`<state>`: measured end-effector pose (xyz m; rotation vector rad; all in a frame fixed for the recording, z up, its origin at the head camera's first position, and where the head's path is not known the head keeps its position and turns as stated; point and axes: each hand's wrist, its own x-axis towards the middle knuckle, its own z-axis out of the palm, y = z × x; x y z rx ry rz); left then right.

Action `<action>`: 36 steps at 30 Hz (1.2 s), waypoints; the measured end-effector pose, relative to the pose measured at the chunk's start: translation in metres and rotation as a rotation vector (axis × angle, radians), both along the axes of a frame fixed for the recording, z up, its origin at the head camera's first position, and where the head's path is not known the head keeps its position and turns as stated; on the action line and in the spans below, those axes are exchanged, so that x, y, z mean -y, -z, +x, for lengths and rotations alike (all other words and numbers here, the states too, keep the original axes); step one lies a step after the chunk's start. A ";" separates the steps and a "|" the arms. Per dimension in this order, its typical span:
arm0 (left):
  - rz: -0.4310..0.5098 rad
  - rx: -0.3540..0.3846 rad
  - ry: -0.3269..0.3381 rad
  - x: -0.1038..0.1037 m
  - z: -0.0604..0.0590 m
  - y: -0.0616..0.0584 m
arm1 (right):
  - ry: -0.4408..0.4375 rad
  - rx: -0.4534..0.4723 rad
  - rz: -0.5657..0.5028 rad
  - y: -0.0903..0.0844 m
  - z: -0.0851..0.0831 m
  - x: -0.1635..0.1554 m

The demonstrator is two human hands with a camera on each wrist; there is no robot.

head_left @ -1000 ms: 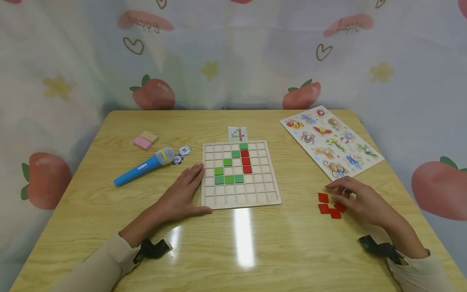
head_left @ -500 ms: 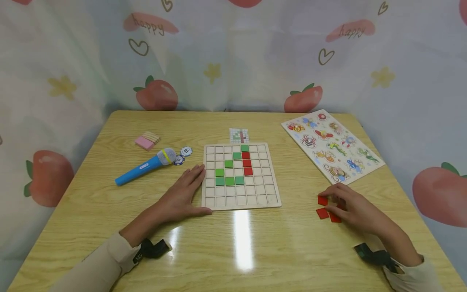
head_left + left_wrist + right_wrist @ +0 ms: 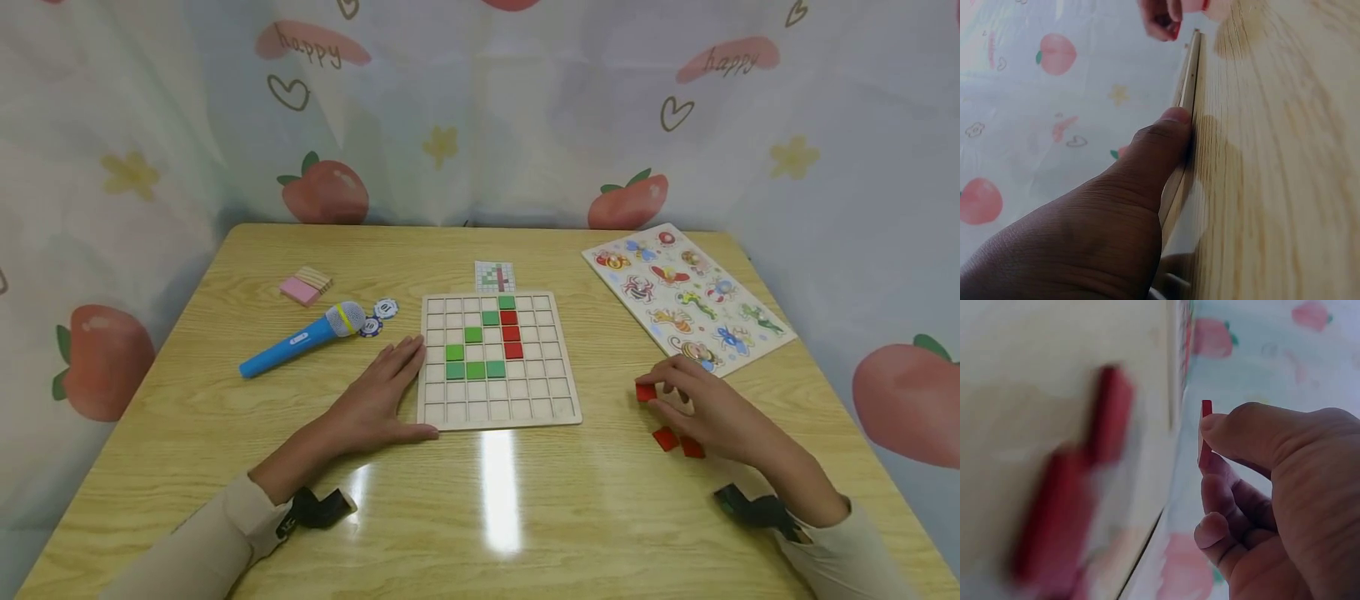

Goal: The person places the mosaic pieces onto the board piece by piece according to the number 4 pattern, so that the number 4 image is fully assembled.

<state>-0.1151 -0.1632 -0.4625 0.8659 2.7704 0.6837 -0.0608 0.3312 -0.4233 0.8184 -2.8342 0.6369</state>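
My right hand (image 3: 712,408) pinches a red square tile (image 3: 645,392) between thumb and fingertips. In the right wrist view this held tile (image 3: 1204,447) stands edge-on, raised off the table. Below the hand lie more red tiles (image 3: 665,439), partly covered by it. My left hand (image 3: 367,404) rests with extended fingers along the left edge of a wooden grid board (image 3: 540,387). Its thumb (image 3: 1163,134) touches the board's front edge. Several green tiles (image 3: 476,370) and a column of 3 red tiles (image 3: 512,334) sit in the board's squares.
Behind the board lies a small pattern card (image 3: 494,276) showing a 4. A bug puzzle board (image 3: 663,287) is at the back right. On the left are a blue toy microphone (image 3: 296,340), poker chips (image 3: 386,308) and pink and striped pieces (image 3: 300,291).
My right hand has reached down to the loose red tiles, pinched one and lifted it leftward. The left hand has stayed at the board.
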 end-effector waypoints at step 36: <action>-0.030 0.016 -0.001 0.000 -0.002 0.000 | -0.280 -0.008 0.023 -0.016 -0.059 0.115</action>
